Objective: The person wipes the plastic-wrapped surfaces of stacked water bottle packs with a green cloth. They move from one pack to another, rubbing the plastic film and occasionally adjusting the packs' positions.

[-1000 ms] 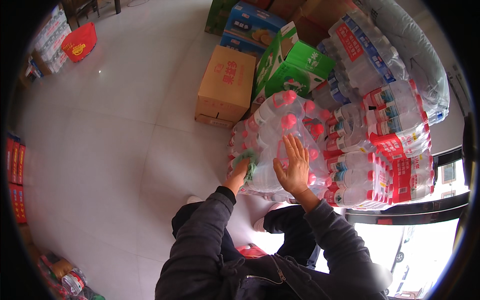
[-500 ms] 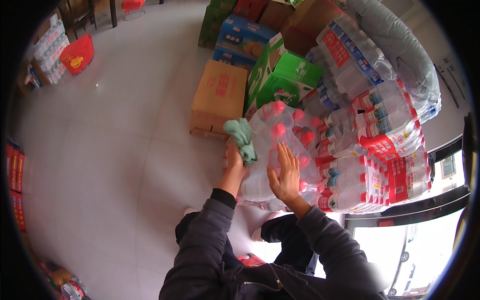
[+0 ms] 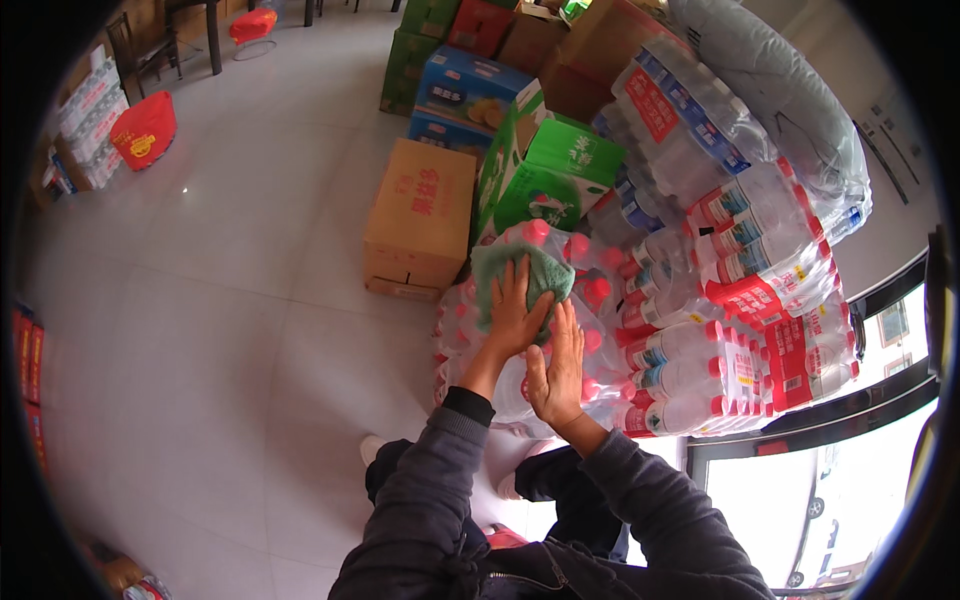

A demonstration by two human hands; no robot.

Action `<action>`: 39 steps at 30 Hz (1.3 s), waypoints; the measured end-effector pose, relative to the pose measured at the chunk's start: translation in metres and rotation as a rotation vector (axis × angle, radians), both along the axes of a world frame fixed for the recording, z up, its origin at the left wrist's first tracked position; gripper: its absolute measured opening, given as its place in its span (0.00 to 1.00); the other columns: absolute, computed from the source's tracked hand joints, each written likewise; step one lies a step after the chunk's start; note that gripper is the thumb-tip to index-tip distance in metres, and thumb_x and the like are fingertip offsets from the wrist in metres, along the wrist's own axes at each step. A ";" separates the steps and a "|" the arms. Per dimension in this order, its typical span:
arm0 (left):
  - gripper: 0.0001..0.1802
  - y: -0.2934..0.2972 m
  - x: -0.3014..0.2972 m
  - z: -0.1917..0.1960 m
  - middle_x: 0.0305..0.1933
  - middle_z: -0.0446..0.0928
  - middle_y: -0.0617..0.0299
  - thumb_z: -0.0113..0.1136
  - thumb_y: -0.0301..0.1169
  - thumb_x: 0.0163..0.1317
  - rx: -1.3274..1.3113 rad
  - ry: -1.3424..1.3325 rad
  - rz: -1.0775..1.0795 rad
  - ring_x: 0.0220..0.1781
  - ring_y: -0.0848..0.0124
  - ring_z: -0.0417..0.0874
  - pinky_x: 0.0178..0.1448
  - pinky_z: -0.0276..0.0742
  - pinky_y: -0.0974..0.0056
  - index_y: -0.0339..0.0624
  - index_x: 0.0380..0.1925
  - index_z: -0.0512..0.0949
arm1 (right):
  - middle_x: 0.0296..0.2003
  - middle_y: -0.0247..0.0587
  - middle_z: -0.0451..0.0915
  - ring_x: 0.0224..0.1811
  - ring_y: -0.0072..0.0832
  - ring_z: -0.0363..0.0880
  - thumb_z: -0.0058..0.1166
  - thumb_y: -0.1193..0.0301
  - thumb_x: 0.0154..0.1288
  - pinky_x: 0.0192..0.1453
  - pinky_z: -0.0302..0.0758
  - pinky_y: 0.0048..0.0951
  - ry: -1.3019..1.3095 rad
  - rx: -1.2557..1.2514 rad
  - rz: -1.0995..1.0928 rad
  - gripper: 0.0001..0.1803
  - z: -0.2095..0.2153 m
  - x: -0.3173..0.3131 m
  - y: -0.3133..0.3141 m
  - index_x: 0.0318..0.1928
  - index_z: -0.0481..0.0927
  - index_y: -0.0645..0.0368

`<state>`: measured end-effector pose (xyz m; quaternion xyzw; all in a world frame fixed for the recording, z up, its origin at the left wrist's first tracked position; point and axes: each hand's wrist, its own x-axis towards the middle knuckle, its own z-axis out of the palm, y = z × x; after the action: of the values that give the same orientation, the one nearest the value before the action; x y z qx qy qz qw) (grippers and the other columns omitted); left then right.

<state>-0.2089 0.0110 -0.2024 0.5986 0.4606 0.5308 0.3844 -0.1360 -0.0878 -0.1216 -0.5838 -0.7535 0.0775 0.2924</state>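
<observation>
A green cloth (image 3: 548, 272) lies spread over the top of a plastic-wrapped pack of clear bottles with red caps (image 3: 510, 390). My left hand (image 3: 513, 315) presses down on the cloth, fingers spread out flat across it. Close beside it, my right hand (image 3: 560, 378) rests on the wrapped pack, empty, its fingers stretched out. The cloth and both hands hide part of the caps beneath.
Right of the pack are stacked more wrapped bottle packs (image 3: 670, 365). Beyond stand an open green carton (image 3: 540, 180), a brown carton (image 3: 420, 215) and blue boxes (image 3: 470, 90). A glass door (image 3: 760, 500) is at the lower right; a red stool (image 3: 145, 130) stands far left.
My left hand has moved right and swung the bunched cloth onto the pack, where it now lies spread under the palm. My right hand has shifted slightly nearer me. The view has turned a little.
</observation>
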 end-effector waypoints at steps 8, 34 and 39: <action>0.41 0.001 0.006 -0.018 0.72 0.47 0.40 0.48 0.51 0.64 -0.022 -0.074 0.010 0.75 0.47 0.42 0.74 0.32 0.46 0.43 0.70 0.49 | 0.70 0.58 0.49 0.74 0.49 0.43 0.43 0.55 0.68 0.74 0.39 0.51 -0.055 -0.032 -0.013 0.39 0.003 -0.003 0.000 0.70 0.48 0.64; 0.38 -0.004 -0.004 -0.066 0.74 0.47 0.52 0.40 0.51 0.70 -0.478 -0.658 -0.066 0.75 0.61 0.47 0.73 0.44 0.61 0.37 0.70 0.46 | 0.69 0.54 0.51 0.74 0.50 0.42 0.47 0.59 0.65 0.73 0.38 0.53 -0.125 -0.084 -0.016 0.37 0.005 -0.005 0.004 0.69 0.51 0.64; 0.42 -0.011 -0.008 -0.088 0.76 0.40 0.65 0.39 0.59 0.68 -0.641 -0.811 -0.140 0.76 0.68 0.40 0.73 0.44 0.63 0.50 0.73 0.40 | 0.69 0.54 0.53 0.74 0.50 0.44 0.46 0.59 0.65 0.72 0.40 0.52 -0.135 -0.087 0.001 0.37 0.007 -0.005 0.005 0.68 0.53 0.64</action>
<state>-0.2168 0.0003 -0.2900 0.2262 0.3730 0.5255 0.7304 -0.1408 -0.0831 -0.1148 -0.5996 -0.7675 0.0707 0.2153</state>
